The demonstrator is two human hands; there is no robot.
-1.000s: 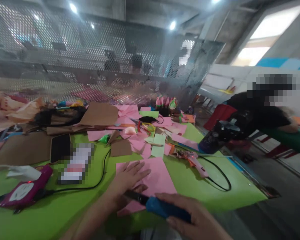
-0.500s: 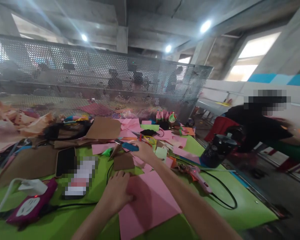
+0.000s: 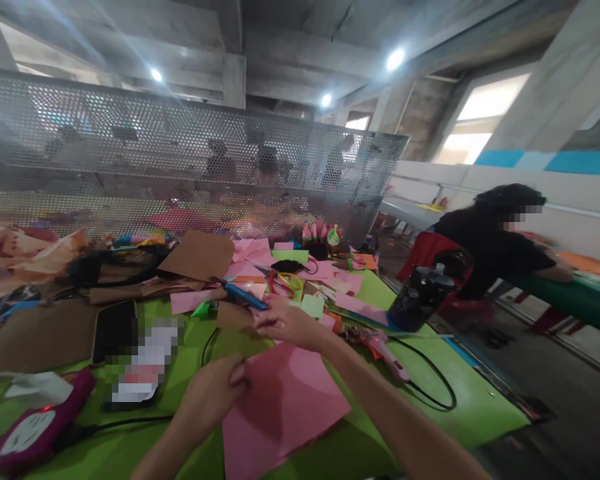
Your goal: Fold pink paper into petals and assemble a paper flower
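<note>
A pink paper sheet (image 3: pixel 290 400) lies partly lifted on the green table (image 3: pixel 460 407) in front of me. My left hand (image 3: pixel 213 400) is closed on the sheet's left edge, with the thumb on top. My right hand (image 3: pixel 287 323) reaches forward just past the sheet's far edge with fingers loosely stretched and nothing in them. It is next to a small brown card piece (image 3: pixel 230 312). A blue-handled cutter (image 3: pixel 245 297) lies on the table a little beyond that hand.
A pink glue gun (image 3: pixel 380 343) with a black cable (image 3: pixel 433 390) lies to the right, near a dark bottle (image 3: pixel 420 297). A phone (image 3: pixel 114 321) and a magenta device (image 3: pixel 27 430) are on the left. Paper scraps, brown card (image 3: pixel 197 253) and a perforated screen (image 3: pixel 180 167) lie beyond. A person in black (image 3: pixel 495 243) sits at right.
My right hand carried the blue cutter forward, set it down among the scraps and drew back a little. My left hand went from flat on the pink sheet to gripping its edge.
</note>
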